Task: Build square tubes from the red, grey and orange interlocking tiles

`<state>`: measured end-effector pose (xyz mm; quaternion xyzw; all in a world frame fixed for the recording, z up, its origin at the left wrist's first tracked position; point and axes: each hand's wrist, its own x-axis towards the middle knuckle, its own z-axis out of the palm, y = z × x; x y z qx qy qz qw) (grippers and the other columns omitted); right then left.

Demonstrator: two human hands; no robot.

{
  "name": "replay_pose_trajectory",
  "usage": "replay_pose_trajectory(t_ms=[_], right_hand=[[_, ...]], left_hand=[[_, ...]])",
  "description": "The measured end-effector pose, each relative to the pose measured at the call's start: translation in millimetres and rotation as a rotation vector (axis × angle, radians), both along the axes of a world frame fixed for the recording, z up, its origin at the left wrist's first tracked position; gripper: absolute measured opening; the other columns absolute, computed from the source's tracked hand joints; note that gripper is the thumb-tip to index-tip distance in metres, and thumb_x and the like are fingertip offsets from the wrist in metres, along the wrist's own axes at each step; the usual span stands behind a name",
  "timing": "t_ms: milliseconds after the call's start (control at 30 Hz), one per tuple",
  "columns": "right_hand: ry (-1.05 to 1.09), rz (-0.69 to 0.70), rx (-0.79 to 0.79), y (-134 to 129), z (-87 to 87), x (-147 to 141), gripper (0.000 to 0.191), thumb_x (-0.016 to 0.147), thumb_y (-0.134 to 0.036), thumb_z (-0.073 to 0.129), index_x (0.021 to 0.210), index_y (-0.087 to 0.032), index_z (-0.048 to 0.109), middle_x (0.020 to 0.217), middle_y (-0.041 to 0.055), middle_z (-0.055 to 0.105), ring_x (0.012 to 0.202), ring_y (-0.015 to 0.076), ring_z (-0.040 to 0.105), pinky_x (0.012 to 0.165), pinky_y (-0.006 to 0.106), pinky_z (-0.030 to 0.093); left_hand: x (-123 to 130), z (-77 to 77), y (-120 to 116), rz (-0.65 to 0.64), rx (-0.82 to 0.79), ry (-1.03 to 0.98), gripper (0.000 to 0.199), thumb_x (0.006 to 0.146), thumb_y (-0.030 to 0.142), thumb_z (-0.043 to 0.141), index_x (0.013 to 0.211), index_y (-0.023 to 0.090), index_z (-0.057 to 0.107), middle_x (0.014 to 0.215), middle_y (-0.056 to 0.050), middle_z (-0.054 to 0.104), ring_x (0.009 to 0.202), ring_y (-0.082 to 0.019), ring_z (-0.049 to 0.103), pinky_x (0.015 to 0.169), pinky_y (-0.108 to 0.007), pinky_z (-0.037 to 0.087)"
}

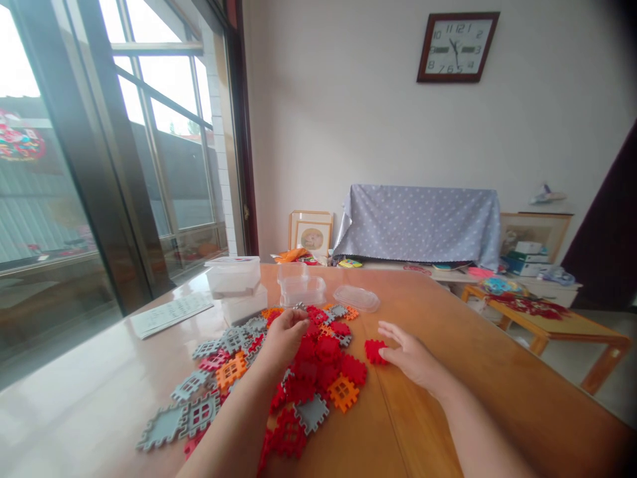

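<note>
Across the glossy brown table (378,438), the near part of the surface lies under a wide heap of toothed tiles (328,348), red, grey and orange, many overlapping; a low sweep of either arm could catch their teeth and scatter them; beyond it stand clear plastic tubs (303,292), which look light enough to slide or tip if a reaching hand knocked them.

The right hand (415,358) is at the right of the heap, its fingers spread, the thumb overlapping one edge of a red tile (374,352) set apart from the rest; whether they grip it cannot be told, and a thumb-only touch might merely push it away; the left hand (286,335) is over the far side of the heap, its fingers bent close together beside a small grey piece (299,305); whether they hold it is unclear, and a loose pinch could drop it among like-coloured tiles.
</note>
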<state>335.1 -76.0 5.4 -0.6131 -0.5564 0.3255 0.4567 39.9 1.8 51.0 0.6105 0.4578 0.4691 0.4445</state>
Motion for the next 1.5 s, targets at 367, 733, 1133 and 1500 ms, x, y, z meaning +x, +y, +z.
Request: replay_pose_trajectory(t_ms=[367,733,1133,1500], right_hand=[[-0.16,-0.082,0.13,8,-10.9,-2,0.054,0.083,-0.046,0.065,0.13,-0.021,0.063,0.128,0.0126,0.068,0.12,0.0289,0.063,0.099,0.042,0.05],[-0.199,-0.122,0.18,13,-16.3,-4,0.05,0.08,-0.049,0.066,0.122,-0.022,0.07,0.122,0.0109,0.072,0.117,0.0306,0.064,0.103,0.046,0.048],[-0.193,-0.151,0.184,9,-11.6,-8,0.045,0.082,-0.047,0.065,0.118,-0.022,0.072,0.119,0.0109,0.073,0.114,0.0318,0.065,0.103,0.047,0.048],[0.275,0.185,0.099,-21,33.7,-56,0.061,0.085,-0.059,0.067,0.135,-0.025,0.06,0.138,0.01,0.064,0.128,0.0302,0.057,0.108,0.046,0.045]], left_hand=[[-11,-0.4,-7,0.133,0.292,0.947,0.028,0.077,0.029,0.059,0.103,0.024,0.066,0.112,-0.011,0.067,0.105,-0.031,0.058,0.086,-0.039,0.041],[0,-18.9,-3,-0.036,0.357,0.974,0.056,0.086,0.024,0.049,0.141,0.032,0.051,0.146,-0.007,0.055,0.145,-0.039,0.03,0.115,-0.069,0.004],[0,-9.8,-3,0.102,0.43,1.045,0.03,0.093,0.028,0.045,0.109,0.026,0.071,0.111,-0.012,0.069,0.111,-0.032,0.058,0.107,-0.054,0.03],[34,14.3,-49,-0.387,0.569,0.317,0.033,0.097,0.029,0.049,0.121,0.028,0.071,0.115,-0.01,0.069,0.105,-0.023,0.064,0.092,-0.03,0.048]])
